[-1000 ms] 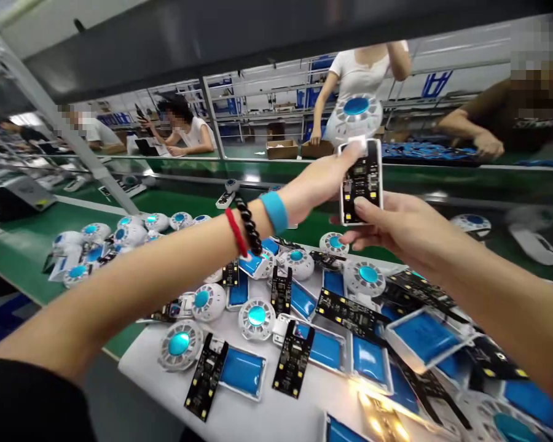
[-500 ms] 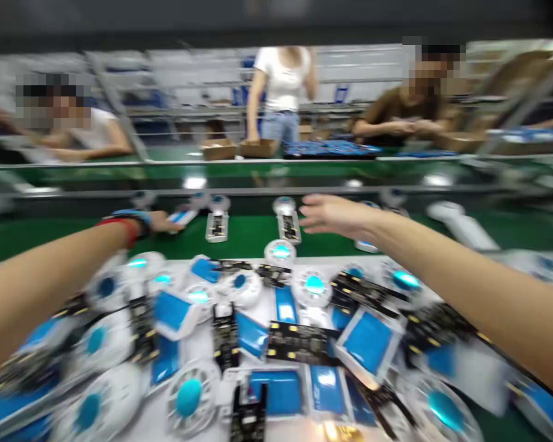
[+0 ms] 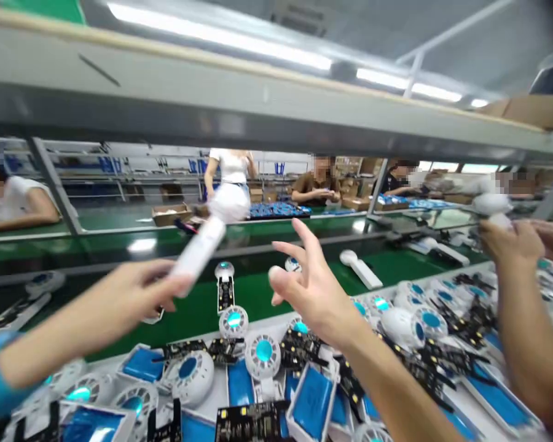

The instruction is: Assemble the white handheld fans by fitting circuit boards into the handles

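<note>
My left hand (image 3: pixel 136 293) reaches in from the left, closed round the handle of a white handheld fan (image 3: pixel 201 248). The fan tilts up to the right, its round head blurred by motion; a plain white side faces me. My right hand (image 3: pixel 311 285) hangs over the green belt (image 3: pixel 262 294) with spread fingers, holding nothing. Below it lie several opened fan bodies with round vented heads (image 3: pixel 263 353), black circuit boards (image 3: pixel 249 420) and blue flat blocks (image 3: pixel 312 396). One opened fan (image 3: pixel 225 291) sits on the belt between my hands.
A co-worker's hand (image 3: pixel 511 242) at the right holds another white fan. A closed white fan (image 3: pixel 362 270) lies on the belt. Overhead runs a wide grey shelf beam (image 3: pixel 258 107). Across the belt, people sit or stand near a cardboard box (image 3: pixel 170 213) and blue parts (image 3: pixel 279 210).
The view has turned right and up. My left hand has lifted a fan off the belt. My right hand has moved away from the opened fan beside it, still spread.
</note>
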